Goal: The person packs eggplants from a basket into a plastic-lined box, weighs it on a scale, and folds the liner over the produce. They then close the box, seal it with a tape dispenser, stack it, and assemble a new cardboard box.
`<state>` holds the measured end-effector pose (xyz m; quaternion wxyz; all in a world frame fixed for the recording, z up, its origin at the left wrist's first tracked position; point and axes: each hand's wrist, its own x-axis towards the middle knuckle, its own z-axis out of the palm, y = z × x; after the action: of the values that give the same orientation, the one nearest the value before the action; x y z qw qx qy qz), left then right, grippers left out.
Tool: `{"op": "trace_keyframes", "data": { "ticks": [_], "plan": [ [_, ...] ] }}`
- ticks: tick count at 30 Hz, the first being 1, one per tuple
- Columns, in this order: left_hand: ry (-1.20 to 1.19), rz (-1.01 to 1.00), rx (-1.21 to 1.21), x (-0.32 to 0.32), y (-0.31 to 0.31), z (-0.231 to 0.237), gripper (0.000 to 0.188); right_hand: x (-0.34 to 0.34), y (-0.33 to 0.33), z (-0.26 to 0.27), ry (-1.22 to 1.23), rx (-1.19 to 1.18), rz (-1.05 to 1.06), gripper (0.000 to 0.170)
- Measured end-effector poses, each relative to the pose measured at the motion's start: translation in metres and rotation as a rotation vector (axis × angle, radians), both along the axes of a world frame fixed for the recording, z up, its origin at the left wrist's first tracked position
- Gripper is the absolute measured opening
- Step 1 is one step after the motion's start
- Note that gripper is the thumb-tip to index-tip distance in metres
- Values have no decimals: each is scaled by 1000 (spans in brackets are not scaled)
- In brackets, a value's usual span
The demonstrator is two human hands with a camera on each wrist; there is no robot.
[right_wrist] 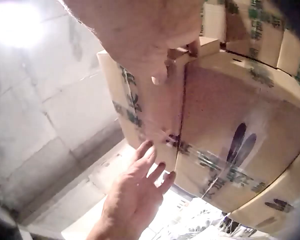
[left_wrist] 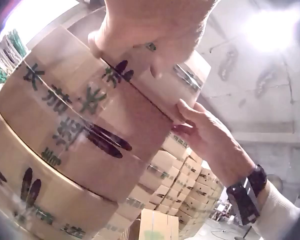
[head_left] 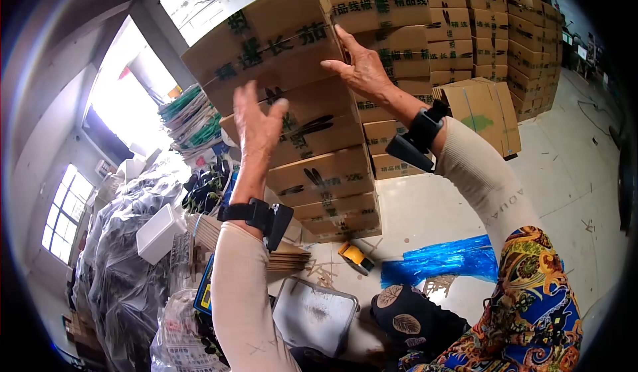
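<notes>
In the head view a tall stack of cardboard boxes printed with dark Chinese lettering and long eggplant shapes rises before me. Its top carton (head_left: 266, 56) sits slightly turned over the carton (head_left: 325, 176) lower down. My right hand (head_left: 364, 70) is at the top carton's right edge, fingers extended along its side and thumb spread. The left hand (head_left: 258, 123), a little blurred, is raised at the stack's front left with straight fingers and the thumb apart. In the right wrist view the left hand (right_wrist: 132, 197) appears beside the carton's taped side, its fingertips close to the cardboard.
More stacked cartons (head_left: 452, 26) stand behind to the right, with a flattened cardboard bundle (head_left: 482, 116) leaning there. On the floor are a yellow toy truck (head_left: 356, 257), blue plastic sheeting (head_left: 442, 259) and a grey-topped stool (head_left: 316, 315). Plastic-covered goods (head_left: 133, 232) fill the left side.
</notes>
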<state>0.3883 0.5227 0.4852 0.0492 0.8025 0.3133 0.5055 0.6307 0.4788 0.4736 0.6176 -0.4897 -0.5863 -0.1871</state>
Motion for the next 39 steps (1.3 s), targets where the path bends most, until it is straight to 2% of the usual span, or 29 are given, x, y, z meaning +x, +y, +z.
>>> {"op": "trace_keyframes", "data": {
  "ticks": [2, 4, 5, 8, 12, 13, 15, 16, 17, 18, 19, 20, 21, 22, 24, 25, 28, 29, 30, 31, 32, 33, 34, 35, 39],
  "plan": [
    [-173, 173, 117, -1, 25, 2, 83, 6, 15, -4, 38, 19, 4, 82],
    [-280, 29, -179, -25, 49, 13, 83, 0, 7, -2, 67, -12, 8, 79],
    [-305, -202, -389, -43, 76, 12, 85, -5, 2, 0, 86, -28, 14, 77],
    [-482, -332, -460, -52, 80, -4, 68, -18, -8, -2, 5, 24, 30, 73],
    [-712, -312, -781, -70, 105, -5, 57, -24, -2, -9, -34, 142, 34, 68],
    [-611, -416, -752, -73, 91, -3, 51, -14, 4, -9, -40, 123, 69, 64],
    [-652, -480, -741, -70, 77, 0, 52, -4, 14, -8, -47, 147, 120, 59],
    [-678, -508, -739, -70, 75, -3, 52, -7, 16, -12, -109, 242, 70, 59],
    [-697, -529, -746, -75, 80, -6, 56, -5, 10, -19, -98, 84, 51, 62],
    [-678, -494, -708, -79, 90, -10, 53, -11, -1, -17, -26, 0, 108, 53],
    [-686, -449, -704, -81, 86, -14, 55, -13, -5, -10, -79, 102, 69, 52],
    [-694, -404, -701, -84, 82, -18, 58, -22, -17, -5, -47, 84, 68, 53],
    [-594, -374, -645, -93, 83, -19, 62, -31, -28, 0, -15, 66, 66, 55],
    [-545, -474, -633, -106, 84, -24, 64, -43, -40, 1, 89, -51, 85, 59],
    [-565, -369, -689, -124, 32, -33, 61, -45, -33, -18, -320, 346, -230, 51],
    [-512, -383, -721, -145, 34, -48, 61, -50, -43, -30, -424, 381, -135, 54],
    [-606, -452, -953, -185, -40, -96, 31, -108, -59, -81, -220, -97, 455, 39],
    [-667, -373, -1021, -194, -67, -115, 29, -130, -58, -94, -237, -285, 431, 38],
    [-765, -339, -1086, -201, -101, -136, 29, -147, -43, -120, -192, -398, 558, 33],
    [-861, -195, -1114, -191, -144, -148, 29, -161, -24, -150, -243, -450, 664, 34],
    [-806, -179, -1168, -192, -175, -152, 31, -181, -12, -172, -247, -578, 687, 33],
    [-748, -165, -1222, -193, -206, -156, 33, -196, 1, -178, -298, -571, 683, 37],
    [-782, -195, -1319, -199, -251, -176, 36, -230, 24, -203, -327, -721, 717, 42],
    [-826, -158, -1418, -200, -268, -175, 38, -248, 37, -218, -321, -773, 711, 43],
    [-869, -56, -1431, -226, -299, -187, 33, -318, 77, -259, -326, -762, 688, 35]
  ]
}}
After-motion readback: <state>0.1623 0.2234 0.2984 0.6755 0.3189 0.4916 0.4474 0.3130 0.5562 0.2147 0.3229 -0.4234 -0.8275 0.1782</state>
